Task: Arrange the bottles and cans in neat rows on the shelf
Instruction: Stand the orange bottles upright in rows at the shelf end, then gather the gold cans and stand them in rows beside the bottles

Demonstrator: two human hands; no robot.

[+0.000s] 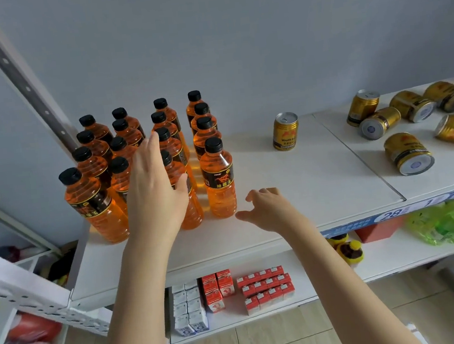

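Note:
Several orange drink bottles (218, 178) with black caps stand in four rows at the left of the white shelf (305, 186). My left hand (155, 190) is flat and open, slid between the second and third rows, its thumb against a front bottle (192, 212). My right hand (266, 209) hovers open, fingers curled, just right of the front right bottle, not touching it. One gold can (285, 131) stands upright in the middle of the shelf. Several gold cans (409, 154) lie tipped in a loose heap at the right.
A perforated grey upright (13, 71) rises at the left behind the bottles. The lower shelf holds small red cartons (266, 288), white cartons (188, 307), yellow plush toys (349, 251) and green packets (450, 224). A white rack (23, 299) sits at the lower left.

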